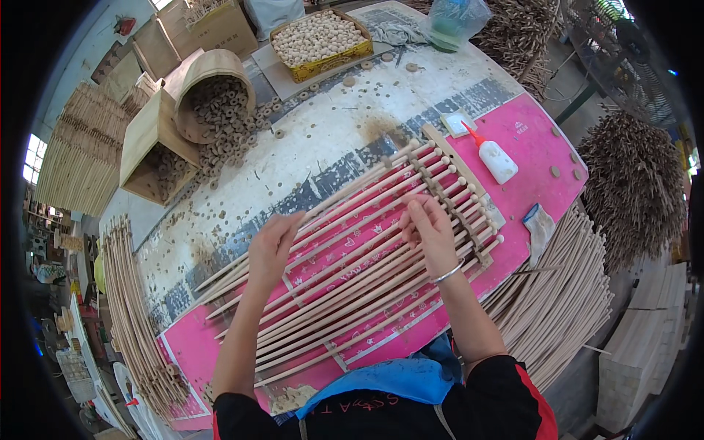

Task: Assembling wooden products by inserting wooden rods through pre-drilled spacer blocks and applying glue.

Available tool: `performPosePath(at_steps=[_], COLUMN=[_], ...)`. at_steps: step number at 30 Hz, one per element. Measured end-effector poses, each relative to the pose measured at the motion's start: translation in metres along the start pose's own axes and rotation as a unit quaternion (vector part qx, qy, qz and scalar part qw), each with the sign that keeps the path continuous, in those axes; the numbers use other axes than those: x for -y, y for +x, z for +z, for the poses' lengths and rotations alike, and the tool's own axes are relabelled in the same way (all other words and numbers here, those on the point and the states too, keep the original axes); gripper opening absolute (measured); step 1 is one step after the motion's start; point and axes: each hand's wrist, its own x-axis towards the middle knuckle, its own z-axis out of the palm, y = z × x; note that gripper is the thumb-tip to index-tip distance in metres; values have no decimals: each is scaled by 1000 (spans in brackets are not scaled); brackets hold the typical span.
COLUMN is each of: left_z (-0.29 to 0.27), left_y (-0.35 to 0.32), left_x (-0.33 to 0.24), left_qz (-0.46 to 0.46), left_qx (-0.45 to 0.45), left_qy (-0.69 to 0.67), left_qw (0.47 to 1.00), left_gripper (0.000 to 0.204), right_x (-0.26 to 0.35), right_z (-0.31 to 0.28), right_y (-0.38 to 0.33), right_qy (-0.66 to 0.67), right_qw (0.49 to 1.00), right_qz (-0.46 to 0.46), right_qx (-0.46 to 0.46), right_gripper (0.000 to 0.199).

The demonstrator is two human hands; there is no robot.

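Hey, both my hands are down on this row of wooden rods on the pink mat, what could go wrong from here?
The wooden rods lie loose and close under your left hand and right hand, so a push might roll them out of line. The glue bottle lies on its side just past the rod ends, so a shifted rod might knock it. Wooden rings spilling from the tipped basket could roll closer.

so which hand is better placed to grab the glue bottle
Right, probably. The right hand rests on the rods near their slotted end, on the same side as the white glue bottle. The left hand lies farther from it, mid-row.
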Motion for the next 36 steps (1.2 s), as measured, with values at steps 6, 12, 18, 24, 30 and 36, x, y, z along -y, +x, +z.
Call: performPosePath(at_steps=[6, 12, 18, 24, 30, 36], left_z=[45, 63, 75, 88, 92, 98], left_y=[63, 77, 75, 70, 69, 67], left_x=[23, 35, 40, 40, 45, 52], left_qz=[-27, -36, -13, 6, 62, 57], left_qx=[14, 38, 21, -21, -58, -40], left_qy=[16, 30, 93, 189, 183, 200], left_qw=[999, 998, 995, 982, 979, 977], left_gripper=[28, 29, 29, 28, 31, 36], right_x=[7, 19, 56, 153, 210, 207], right_z=[2, -3, -11, -28, -17, 17], right_y=[-14, -21, -28, -59, -80, -91], right_qy=[10, -6, -15, -25, -33, 68], right_qw=[999, 999, 990, 913, 789, 845], right_qz=[7, 0, -117, -397, -497, -463], right_qx=[42, 41, 71, 86, 360, 259], right_gripper=[34, 33, 30, 16, 22, 13])
